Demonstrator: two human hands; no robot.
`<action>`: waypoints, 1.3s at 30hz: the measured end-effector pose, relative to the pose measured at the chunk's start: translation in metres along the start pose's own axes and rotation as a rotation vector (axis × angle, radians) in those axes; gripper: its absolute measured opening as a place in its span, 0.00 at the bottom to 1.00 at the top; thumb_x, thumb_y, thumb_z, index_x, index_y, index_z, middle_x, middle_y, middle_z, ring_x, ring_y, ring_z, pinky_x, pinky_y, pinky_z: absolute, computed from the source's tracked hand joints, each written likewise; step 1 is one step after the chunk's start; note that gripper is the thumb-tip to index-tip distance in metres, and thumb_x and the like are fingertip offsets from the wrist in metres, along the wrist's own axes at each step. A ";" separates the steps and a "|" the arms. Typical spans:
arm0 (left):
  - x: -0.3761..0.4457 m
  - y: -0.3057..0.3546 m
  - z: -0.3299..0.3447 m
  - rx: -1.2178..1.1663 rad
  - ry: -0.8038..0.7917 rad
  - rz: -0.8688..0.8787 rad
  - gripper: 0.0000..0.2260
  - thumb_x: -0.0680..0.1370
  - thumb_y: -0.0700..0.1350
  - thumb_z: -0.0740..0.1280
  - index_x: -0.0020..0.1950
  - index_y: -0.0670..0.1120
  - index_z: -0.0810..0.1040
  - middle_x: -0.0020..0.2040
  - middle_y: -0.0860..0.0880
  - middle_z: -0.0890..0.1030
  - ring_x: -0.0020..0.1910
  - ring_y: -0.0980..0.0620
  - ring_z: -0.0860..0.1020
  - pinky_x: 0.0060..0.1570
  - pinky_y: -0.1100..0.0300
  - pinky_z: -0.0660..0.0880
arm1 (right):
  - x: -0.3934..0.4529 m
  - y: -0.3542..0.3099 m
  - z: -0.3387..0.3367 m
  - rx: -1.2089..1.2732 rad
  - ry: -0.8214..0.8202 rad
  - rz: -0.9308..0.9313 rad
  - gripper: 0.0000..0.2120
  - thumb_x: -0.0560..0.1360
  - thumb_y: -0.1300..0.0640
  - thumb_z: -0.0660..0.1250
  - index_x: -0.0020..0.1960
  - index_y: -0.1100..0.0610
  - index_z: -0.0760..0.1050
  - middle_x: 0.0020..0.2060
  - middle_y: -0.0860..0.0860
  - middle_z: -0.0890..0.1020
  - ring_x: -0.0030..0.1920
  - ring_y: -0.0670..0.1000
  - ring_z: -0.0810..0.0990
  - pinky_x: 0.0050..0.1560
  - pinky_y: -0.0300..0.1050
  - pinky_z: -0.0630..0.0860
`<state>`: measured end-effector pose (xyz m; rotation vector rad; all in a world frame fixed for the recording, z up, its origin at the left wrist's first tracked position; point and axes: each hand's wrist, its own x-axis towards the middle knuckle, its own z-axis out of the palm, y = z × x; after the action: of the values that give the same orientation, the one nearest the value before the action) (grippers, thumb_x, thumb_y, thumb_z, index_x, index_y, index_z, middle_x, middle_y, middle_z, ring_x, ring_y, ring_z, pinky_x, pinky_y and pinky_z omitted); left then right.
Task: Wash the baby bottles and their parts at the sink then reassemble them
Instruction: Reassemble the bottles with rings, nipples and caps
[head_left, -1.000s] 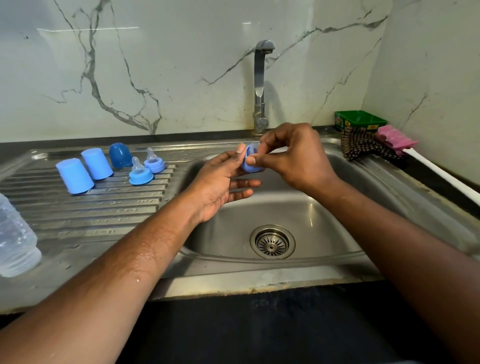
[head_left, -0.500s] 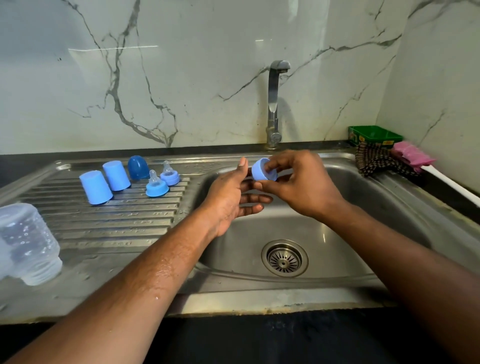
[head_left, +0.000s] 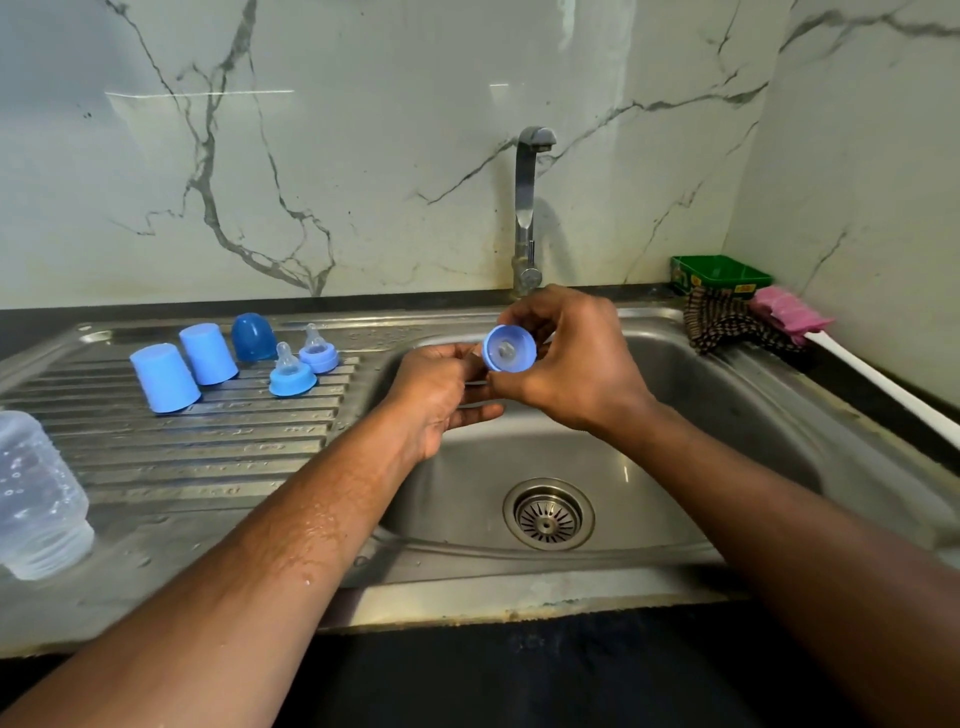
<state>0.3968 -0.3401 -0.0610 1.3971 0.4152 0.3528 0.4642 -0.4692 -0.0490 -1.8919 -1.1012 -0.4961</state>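
Head view: the blue collar (head_left: 508, 355) has turned since a moment ago, its open underside now facing us, clear teat seated inside. Right hand (head_left: 576, 358) fingers curl around its rim above the sink (head_left: 675, 441); left hand (head_left: 441, 389) pinches at its left edge. Looks like reassembly, heading for the drainboard (head_left: 208, 441).

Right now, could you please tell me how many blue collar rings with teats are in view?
3: two stand on the drainboard, one in front of the other; the right hand holds the third over the sink. None seems hidden.
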 end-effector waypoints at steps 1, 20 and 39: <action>0.000 0.000 0.000 0.004 0.010 -0.003 0.06 0.82 0.39 0.64 0.55 0.40 0.80 0.38 0.45 0.83 0.32 0.51 0.81 0.30 0.60 0.81 | -0.001 -0.002 0.000 -0.011 0.008 -0.028 0.18 0.59 0.55 0.81 0.47 0.56 0.83 0.41 0.47 0.82 0.39 0.45 0.80 0.38 0.41 0.78; -0.007 0.004 -0.016 0.143 -0.202 0.350 0.10 0.82 0.43 0.64 0.61 0.49 0.79 0.48 0.49 0.84 0.40 0.50 0.83 0.31 0.58 0.79 | 0.002 0.006 -0.007 0.314 0.073 0.200 0.23 0.63 0.58 0.82 0.56 0.56 0.82 0.46 0.46 0.85 0.44 0.44 0.84 0.47 0.38 0.80; -0.004 0.002 0.005 0.076 0.086 0.213 0.05 0.79 0.34 0.66 0.49 0.41 0.82 0.39 0.45 0.84 0.32 0.51 0.82 0.30 0.58 0.80 | -0.004 -0.013 0.006 -0.023 0.153 0.074 0.16 0.62 0.57 0.80 0.48 0.57 0.82 0.43 0.50 0.80 0.41 0.48 0.80 0.39 0.46 0.80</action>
<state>0.3956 -0.3462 -0.0580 1.5083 0.3530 0.5778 0.4505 -0.4633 -0.0493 -1.8740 -0.9259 -0.6025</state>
